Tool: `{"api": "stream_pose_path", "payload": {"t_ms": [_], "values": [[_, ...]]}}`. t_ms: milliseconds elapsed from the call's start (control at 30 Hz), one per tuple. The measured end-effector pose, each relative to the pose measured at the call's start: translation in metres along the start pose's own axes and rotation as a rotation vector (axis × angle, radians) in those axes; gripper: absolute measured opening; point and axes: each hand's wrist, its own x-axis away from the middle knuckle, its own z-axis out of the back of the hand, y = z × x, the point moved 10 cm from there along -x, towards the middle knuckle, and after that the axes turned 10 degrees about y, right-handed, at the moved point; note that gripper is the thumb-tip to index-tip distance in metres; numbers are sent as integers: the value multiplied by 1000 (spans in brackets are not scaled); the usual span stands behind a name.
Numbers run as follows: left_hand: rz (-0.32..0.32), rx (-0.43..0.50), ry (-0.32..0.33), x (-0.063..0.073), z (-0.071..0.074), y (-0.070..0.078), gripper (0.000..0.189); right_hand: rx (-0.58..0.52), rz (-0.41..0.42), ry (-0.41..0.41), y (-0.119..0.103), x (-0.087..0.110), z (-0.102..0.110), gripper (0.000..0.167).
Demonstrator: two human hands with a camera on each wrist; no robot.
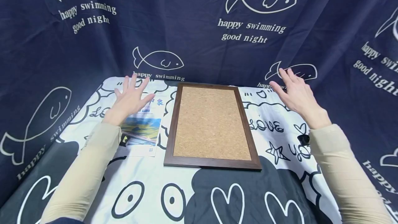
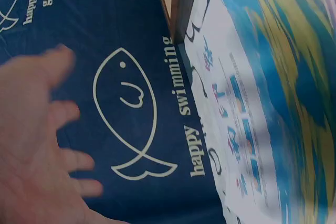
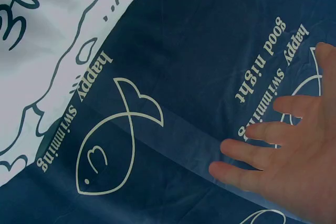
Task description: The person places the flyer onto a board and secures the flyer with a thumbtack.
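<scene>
A cork board [image 1: 211, 123] in a dark brown wooden frame lies flat in the middle of the table. Left of it is a printed poster [image 1: 144, 130] with blue lettering and a landscape picture, partly hidden by my left hand [image 1: 129, 98]. That hand hovers over the poster with fingers spread and nothing in them. In the left wrist view, the poster [image 2: 294, 77] shows its blue and yellow print. On the other side, my right hand [image 1: 296, 92] is raised beyond the board's right edge, fingers extended and holding nothing.
A white and dark grey patterned cloth [image 1: 155, 189] covers the table. Behind and at both sides hangs a navy curtain [image 1: 192, 16] printed with fish and words. Dark wrist cameras [image 1: 123, 140] are strapped to the wrists.
</scene>
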Motion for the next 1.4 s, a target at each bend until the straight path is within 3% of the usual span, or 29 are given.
{"api": "stream_pose_path", "payload": {"t_ms": [133,267,400,533,700,867,1200,1400], "values": [[116,-23,-76,10,-4,-28,84,1,3,-29,0,3,-7,75],[218,-53,-254,36,-14,-57,95,3,35,-39,-1,7,-17,73],[230,-122,-407,65,-19,-74,98,2,69,-56,-2,12,-30,70],[263,-186,-472,85,-20,-86,99,13,82,-102,4,18,-51,65],[332,-190,-502,104,-24,-96,103,-50,93,-168,16,25,-84,50],[384,-176,-483,116,-28,-100,107,-121,116,-203,24,31,-110,38],[405,-163,-443,132,-24,-104,108,-202,136,-190,25,31,-132,30],[405,-104,-432,135,-28,-107,113,-269,127,-147,30,31,-137,29]]}}
